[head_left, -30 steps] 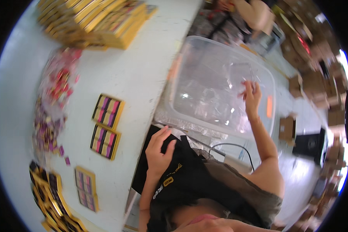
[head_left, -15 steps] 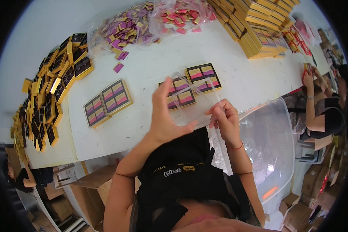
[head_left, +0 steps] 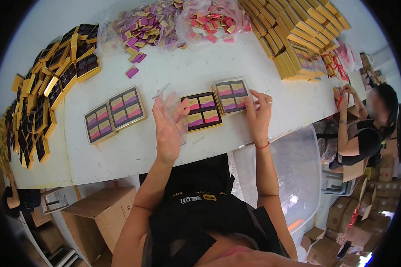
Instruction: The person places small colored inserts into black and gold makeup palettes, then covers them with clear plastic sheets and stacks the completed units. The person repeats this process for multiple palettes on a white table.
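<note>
Left hand [head_left: 166, 133] clasping a thin, clear plastic lid [head_left: 177, 121], tilted, just left of centre!
I see an open, gold-edged black box [head_left: 202, 112] holding four pink, purple and gold pieces at mid-frame, just beside the lid; right hand [head_left: 259, 111], thumb and fingers loosely spread, touches the right edge of a clear-lidded gold box [head_left: 231, 96], right of centre.

The loose lid [head_left: 177, 120] is clear, smooth, glossy plastic. The uncovered box [head_left: 201, 111] shows a dark, dull inside and shiny, metallic-looking gold sides. The bags [head_left: 105, 39] are thin, crinkled, see-through plastic; the tub [head_left: 296, 167] is smooth, cloudy plastic. The desk [head_left: 120, 162] looks smooth but scuffed. The apron [head_left: 196, 175] is matt cloth, the carton [head_left: 87, 202] dull brown cardboard.
</note>
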